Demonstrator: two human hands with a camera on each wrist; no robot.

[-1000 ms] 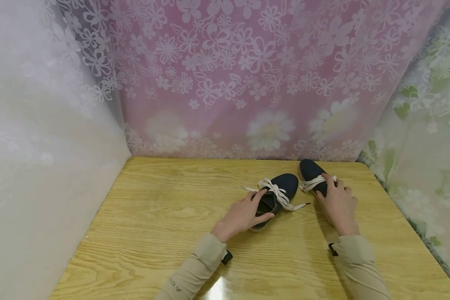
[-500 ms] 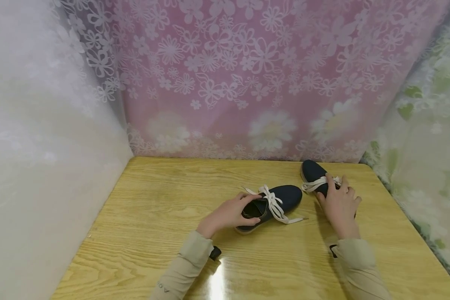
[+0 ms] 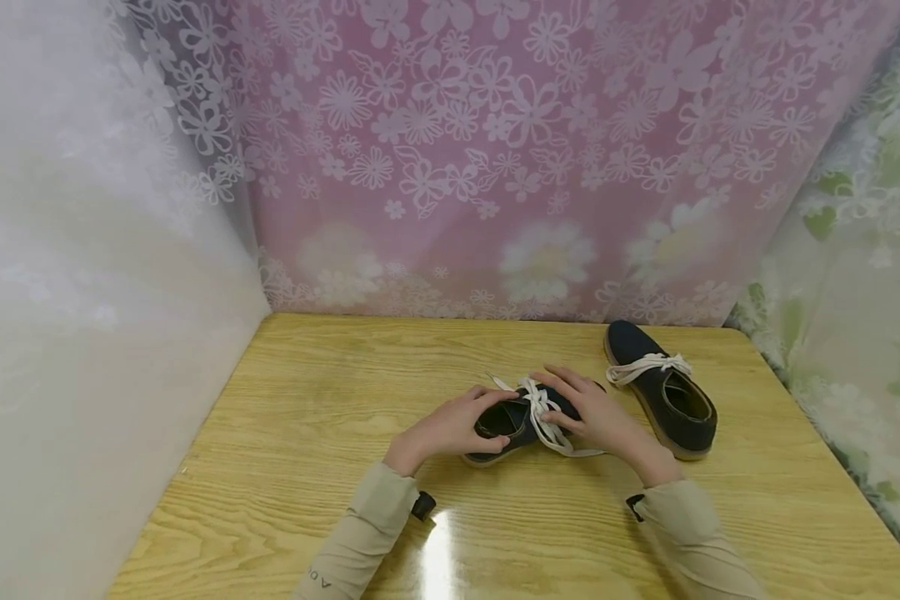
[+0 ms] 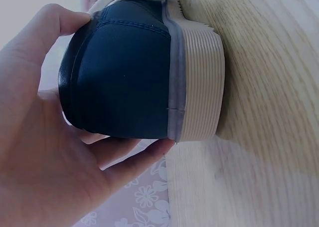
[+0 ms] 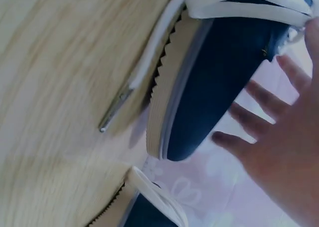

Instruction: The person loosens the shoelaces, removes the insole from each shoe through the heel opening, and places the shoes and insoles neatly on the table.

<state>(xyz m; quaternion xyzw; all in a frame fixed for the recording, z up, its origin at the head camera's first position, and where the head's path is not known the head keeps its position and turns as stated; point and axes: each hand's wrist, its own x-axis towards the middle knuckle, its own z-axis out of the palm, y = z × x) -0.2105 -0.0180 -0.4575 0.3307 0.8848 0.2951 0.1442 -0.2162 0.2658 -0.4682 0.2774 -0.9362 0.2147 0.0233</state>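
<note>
A dark navy lace-up shoe (image 3: 523,433) rests on the wooden table, toe pointing right. My left hand (image 3: 446,429) grips its heel, thumb on one side and fingers on the other; the left wrist view shows the heel (image 4: 119,77) between them above the ribbed tan sole (image 4: 203,87). Over the toe lies my right hand (image 3: 600,421), thumb beside the tied white laces (image 3: 537,404). Spread, fairly straight fingers reach across the toe top in the right wrist view, where a loose lace end (image 5: 117,107) hangs beside the sole.
The matching navy shoe (image 3: 656,392) stands to the right, toe towards the back edge, its laces tied too. Pink floral fabric (image 3: 435,167) hangs behind the wooden table (image 3: 330,400), with pale fabric at both sides.
My left hand has drawn its shoe left and nearer, turning the toe further right. My right hand has left the other shoe and moved left over this shoe's toe.
</note>
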